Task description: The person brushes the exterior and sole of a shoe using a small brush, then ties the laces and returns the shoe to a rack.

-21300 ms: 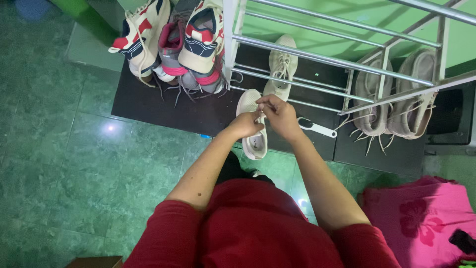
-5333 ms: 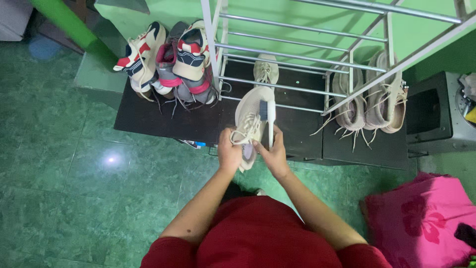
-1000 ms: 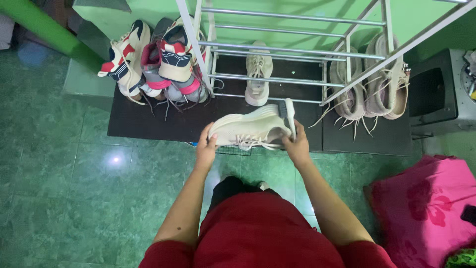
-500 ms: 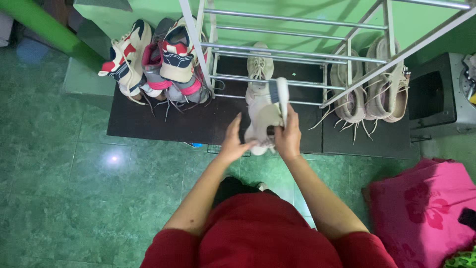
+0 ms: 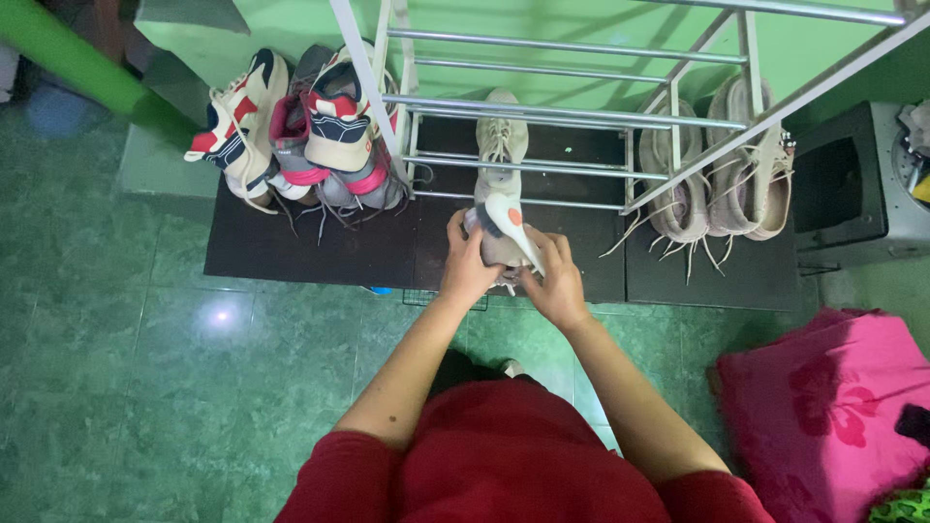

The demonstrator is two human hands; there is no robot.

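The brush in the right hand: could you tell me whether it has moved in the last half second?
Yes. The brush no longer reaches up across the rack rails; it now lies slanted below them, over the held shoe, with the right hand lower too.

The cream sneaker (image 5: 496,247) held between the left hand (image 5: 467,268) and right hand (image 5: 556,283) looks like soft matt knit cloth. The brush (image 5: 511,225) against it has a smooth, slightly glossy white plastic handle. The shoe rack (image 5: 581,107) is bare metal tubing with a dull silvery sheen. The board (image 5: 310,247) under it is dark and matt. The floor tiles (image 5: 145,368) are green, marbled and glossy, mirroring a lamp. The pink cloth (image 5: 823,407) looks plush.
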